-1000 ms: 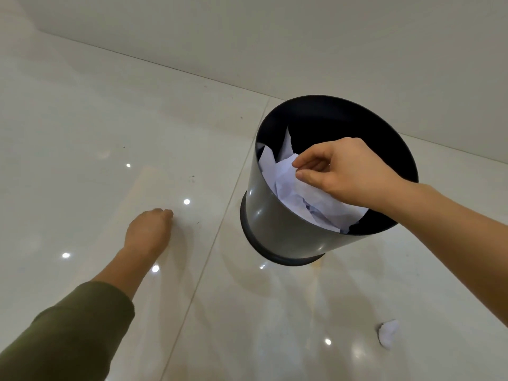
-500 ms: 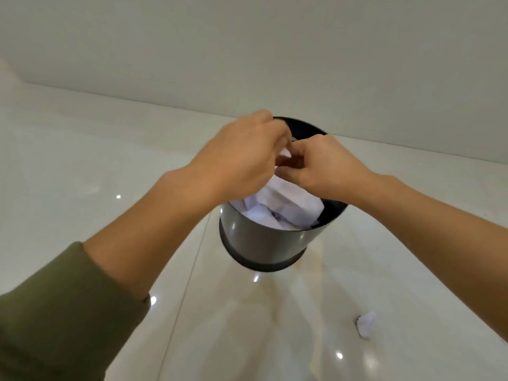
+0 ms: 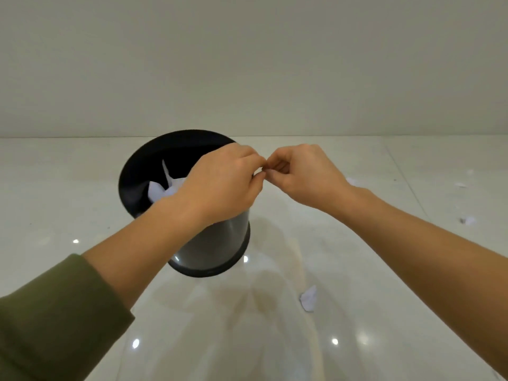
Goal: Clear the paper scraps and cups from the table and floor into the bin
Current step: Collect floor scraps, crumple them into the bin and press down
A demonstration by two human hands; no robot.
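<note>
Meeting fingertip to fingertip over the bin's 2 o'clock rim in head cam, L hand and R hand both have fingers curled; can't tell if anything's pinched betw. them. Bin stands on floor w/ white paper inside; crumpled scrap lies at its 4 o'clock, smaller bits well apart toward 3 o'clock.

Bin rim partly behind the left hand; far scraps blurred.
</note>
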